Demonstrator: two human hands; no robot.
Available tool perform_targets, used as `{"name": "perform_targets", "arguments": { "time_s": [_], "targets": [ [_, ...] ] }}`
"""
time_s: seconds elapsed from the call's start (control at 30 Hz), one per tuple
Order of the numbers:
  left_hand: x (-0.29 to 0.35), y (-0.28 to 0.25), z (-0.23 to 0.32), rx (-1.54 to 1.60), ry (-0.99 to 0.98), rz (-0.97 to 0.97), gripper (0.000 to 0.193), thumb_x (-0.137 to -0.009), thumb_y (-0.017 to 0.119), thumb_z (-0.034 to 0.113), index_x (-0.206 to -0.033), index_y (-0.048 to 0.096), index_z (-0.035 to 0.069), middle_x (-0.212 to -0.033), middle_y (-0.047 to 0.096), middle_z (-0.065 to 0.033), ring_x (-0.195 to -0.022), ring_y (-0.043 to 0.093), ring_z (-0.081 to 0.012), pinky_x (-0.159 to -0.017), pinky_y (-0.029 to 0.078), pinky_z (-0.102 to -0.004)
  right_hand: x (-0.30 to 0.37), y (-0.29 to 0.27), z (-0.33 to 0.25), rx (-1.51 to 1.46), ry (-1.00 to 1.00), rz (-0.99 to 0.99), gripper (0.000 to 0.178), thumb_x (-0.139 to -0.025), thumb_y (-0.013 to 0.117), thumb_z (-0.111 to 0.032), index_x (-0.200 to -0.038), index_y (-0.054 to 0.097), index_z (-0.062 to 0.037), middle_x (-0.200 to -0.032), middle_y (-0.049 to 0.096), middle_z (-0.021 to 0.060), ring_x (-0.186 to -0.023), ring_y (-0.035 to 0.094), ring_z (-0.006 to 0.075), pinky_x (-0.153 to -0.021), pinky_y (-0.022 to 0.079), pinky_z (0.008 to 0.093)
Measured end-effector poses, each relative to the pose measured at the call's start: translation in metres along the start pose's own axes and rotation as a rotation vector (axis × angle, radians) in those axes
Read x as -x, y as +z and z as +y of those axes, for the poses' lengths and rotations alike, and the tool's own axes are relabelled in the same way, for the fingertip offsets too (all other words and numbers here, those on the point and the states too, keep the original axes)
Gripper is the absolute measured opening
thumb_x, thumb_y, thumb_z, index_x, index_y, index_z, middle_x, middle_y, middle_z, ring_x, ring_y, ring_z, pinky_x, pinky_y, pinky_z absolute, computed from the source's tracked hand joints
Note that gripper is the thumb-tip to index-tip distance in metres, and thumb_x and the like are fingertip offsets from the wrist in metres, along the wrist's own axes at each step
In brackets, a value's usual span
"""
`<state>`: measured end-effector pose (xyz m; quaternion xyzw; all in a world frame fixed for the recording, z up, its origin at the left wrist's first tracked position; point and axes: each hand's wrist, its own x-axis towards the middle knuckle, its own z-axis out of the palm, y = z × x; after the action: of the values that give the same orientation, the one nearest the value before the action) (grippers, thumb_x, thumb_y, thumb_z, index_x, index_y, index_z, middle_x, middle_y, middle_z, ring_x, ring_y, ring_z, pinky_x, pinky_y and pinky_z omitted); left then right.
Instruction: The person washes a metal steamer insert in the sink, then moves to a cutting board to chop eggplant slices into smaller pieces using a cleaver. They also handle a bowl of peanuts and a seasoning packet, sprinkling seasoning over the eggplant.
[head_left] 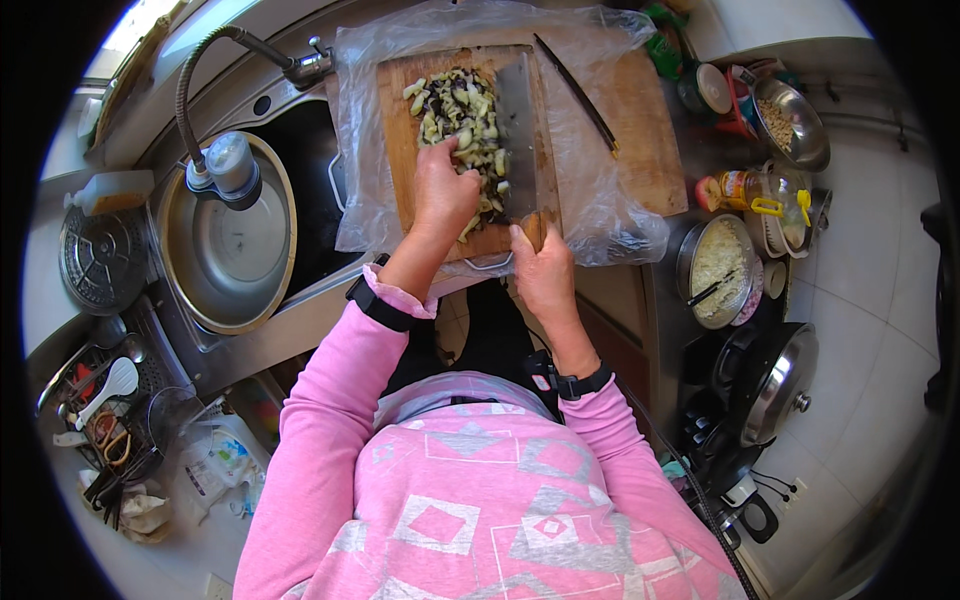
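A wooden cutting board (400,130) lies on a clear plastic sheet (580,190) on the counter. A pile of chopped pale and dark vegetable pieces (462,115) covers its middle. My left hand (443,195) presses down on the near part of the pile. My right hand (540,265) grips the handle of a broad cleaver (517,125), whose blade stands on the board just right of the pile.
A sink with a round metal basin (235,250) and a flexible tap (215,165) is at left. A second wooden board (645,130) with a thin dark knife (578,95) lies at right. Bowls, a pan of pale food (718,268) and a lidded pot (775,385) stand further right.
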<state>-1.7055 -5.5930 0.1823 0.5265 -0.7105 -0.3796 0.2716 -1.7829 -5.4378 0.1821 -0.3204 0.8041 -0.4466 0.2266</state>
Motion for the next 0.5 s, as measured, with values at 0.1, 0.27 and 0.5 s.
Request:
{"name": "perform_targets", "arguments": {
  "time_s": [0.1,0.27,0.5],
  "targets": [
    [0.000,-0.004,0.003,-0.088,0.098,0.046,0.039,-0.075,0.062,-0.001,-0.114,0.065,-0.004,-0.098,0.060,-0.0124,-0.079,0.063,-0.0217,-0.076,0.051,-0.0327,-0.016,0.002,-0.019,0.204,-0.050,-0.034,0.027,-0.088,0.066,-0.023,-0.087,0.057,0.0016,-0.071,0.062,0.0210,-0.069,0.062,0.0388,-0.063,0.049,0.0456],
    [0.009,-0.021,-0.007,0.134,0.020,-0.083,0.035,-0.077,0.057,-0.004,-0.111,0.065,-0.003,-0.106,0.058,-0.0149,-0.087,0.062,-0.0270,-0.079,0.051,-0.0336,-0.026,-0.001,-0.031,0.212,0.052,-0.094,0.031,-0.086,0.068,-0.027,-0.089,0.059,0.0025,-0.077,0.063,0.0272,-0.079,0.061,0.0476,-0.068,0.048,0.0514],
    [0.017,-0.026,-0.021,0.330,0.047,-0.053,0.036,-0.079,0.055,-0.008,-0.113,0.065,-0.002,-0.115,0.060,-0.0101,-0.096,0.062,-0.0192,-0.081,0.051,-0.0279,-0.024,0.009,-0.041,0.256,-0.014,-0.153,0.031,-0.088,0.066,-0.026,-0.089,0.056,0.0037,-0.077,0.064,0.0280,-0.078,0.062,0.0475,-0.067,0.048,0.0520]
  ]
}}
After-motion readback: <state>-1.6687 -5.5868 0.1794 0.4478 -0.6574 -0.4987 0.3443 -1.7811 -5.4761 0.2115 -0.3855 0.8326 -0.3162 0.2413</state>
